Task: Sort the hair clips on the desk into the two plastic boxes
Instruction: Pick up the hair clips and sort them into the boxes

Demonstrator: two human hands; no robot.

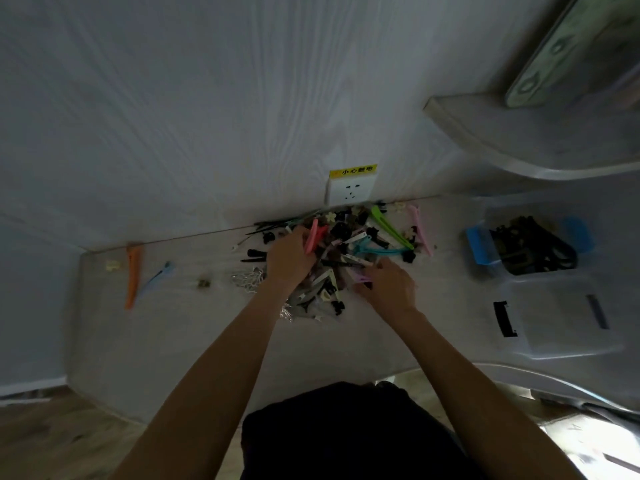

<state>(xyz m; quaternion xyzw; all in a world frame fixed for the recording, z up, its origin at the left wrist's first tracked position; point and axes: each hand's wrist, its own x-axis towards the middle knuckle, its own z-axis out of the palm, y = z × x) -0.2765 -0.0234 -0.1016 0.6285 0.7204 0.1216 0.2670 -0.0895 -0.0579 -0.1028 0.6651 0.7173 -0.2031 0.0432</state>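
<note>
A mixed pile of hair clips [349, 251] lies at the back middle of the desk, under a wall socket. My left hand [289, 258] rests on the pile's left side, its fingers closed around a pink clip [313, 237]. My right hand [391, 285] is at the pile's right front, pinching a pale purple clip [362, 277]. A clear plastic box with blue latches [479, 245] stands at the right and holds dark clips. In front of it stands a second clear box [568, 323] with one dark clip [597, 311] inside.
At the desk's left lie an orange clip [132, 275], a light blue clip [156, 278], a small cream clip [112, 265] and a small dark clip [204, 283]. A wall socket with a yellow label [350, 188] sits behind the pile. A curved shelf [519, 140] juts out at upper right.
</note>
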